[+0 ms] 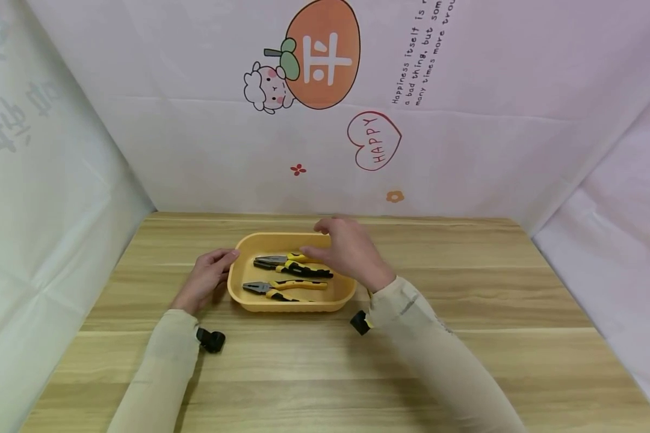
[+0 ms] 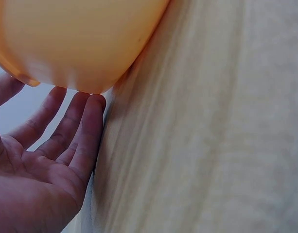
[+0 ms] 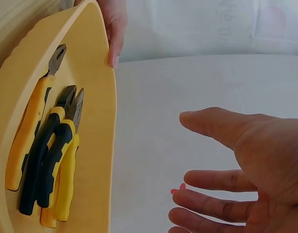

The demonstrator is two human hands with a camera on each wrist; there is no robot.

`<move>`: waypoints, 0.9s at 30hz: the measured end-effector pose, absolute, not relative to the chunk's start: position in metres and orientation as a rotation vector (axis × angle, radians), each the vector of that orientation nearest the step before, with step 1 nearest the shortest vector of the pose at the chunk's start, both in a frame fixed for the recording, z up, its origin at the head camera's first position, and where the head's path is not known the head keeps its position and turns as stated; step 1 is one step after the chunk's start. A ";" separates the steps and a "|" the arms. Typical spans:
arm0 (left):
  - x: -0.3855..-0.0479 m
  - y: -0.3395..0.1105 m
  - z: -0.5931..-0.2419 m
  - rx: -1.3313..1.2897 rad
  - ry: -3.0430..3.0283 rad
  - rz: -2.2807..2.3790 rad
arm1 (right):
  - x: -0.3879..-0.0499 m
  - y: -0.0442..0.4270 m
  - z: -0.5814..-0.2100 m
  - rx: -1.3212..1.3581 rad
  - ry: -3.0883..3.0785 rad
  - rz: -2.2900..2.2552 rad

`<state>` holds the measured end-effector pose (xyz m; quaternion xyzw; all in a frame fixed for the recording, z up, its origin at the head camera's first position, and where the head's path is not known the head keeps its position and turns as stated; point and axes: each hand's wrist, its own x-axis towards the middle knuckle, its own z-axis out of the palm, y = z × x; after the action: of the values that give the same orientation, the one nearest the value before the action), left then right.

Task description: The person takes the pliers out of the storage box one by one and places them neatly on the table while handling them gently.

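Note:
A yellow plastic basket (image 1: 298,307) stands on the wooden table. Inside lie combination pliers (image 1: 257,288) nearer the front, with yellow-and-black handles. Behind them, long-nosed pliers (image 3: 78,108) and dark-jawed pliers (image 3: 66,96) overlap, their handles crossing. My left hand (image 1: 208,273) touches the basket's left end; its extended fingertips rest against the outer wall, and one digit reaches the rim. Above the basket's right part hovers my right hand (image 1: 352,246), thumb and fingers spread apart. In the right wrist view nothing is between them. The right hand hides part of the basket's rim and some handle ends.
The wooden tabletop (image 1: 281,373) extends around the basket. A white printed cloth (image 1: 222,162) hangs at the back, and more white cloth hangs on both sides. Black wrist devices (image 1: 211,340) show by the sleeves.

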<state>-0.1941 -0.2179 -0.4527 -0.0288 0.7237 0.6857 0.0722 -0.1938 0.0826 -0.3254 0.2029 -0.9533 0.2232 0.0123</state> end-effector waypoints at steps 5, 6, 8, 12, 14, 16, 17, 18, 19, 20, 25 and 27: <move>-0.193 -0.218 -0.452 -0.089 2.170 2.068 | -0.194 0.078 -0.326 0.641 -2.975 0.689; -0.193 -0.218 -0.452 -0.089 2.173 2.067 | -0.195 0.077 -0.327 0.643 -2.974 0.688; -0.194 -0.218 -0.453 -0.089 2.177 2.065 | -0.195 0.076 -0.329 0.644 -2.970 0.696; -0.195 -0.219 -0.455 -0.102 2.184 2.058 | -0.198 0.075 -0.335 0.648 -2.969 0.720; -0.195 -0.219 -0.456 -0.111 2.184 2.056 | -0.200 0.075 -0.340 0.653 -2.976 0.724; -0.195 -0.219 -0.456 -0.114 2.183 2.054 | -0.203 0.075 -0.346 0.669 -2.983 0.723; -0.195 -0.219 -0.456 -0.113 2.184 2.053 | -0.204 0.076 -0.349 0.679 -2.984 0.726; -0.195 -0.219 -0.456 -0.114 2.185 2.053 | -0.205 0.076 -0.352 0.686 -2.986 0.726; -0.195 -0.219 -0.456 -0.113 2.187 2.052 | -0.207 0.076 -0.355 0.690 -2.992 0.731; -0.195 -0.219 -0.456 -0.110 2.191 2.048 | -0.208 0.077 -0.358 0.696 -2.995 0.738; -0.196 -0.219 -0.456 -0.106 2.196 2.033 | -0.212 0.078 -0.370 0.714 -3.019 0.781; -0.196 -0.219 -0.457 -0.110 2.191 2.034 | -0.214 0.078 -0.375 0.727 -3.023 0.786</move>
<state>-0.1964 -0.2188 -0.4566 -0.0366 0.7302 0.6781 0.0748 -0.2136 0.0780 -0.3748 0.2265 -0.9422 0.2450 -0.0325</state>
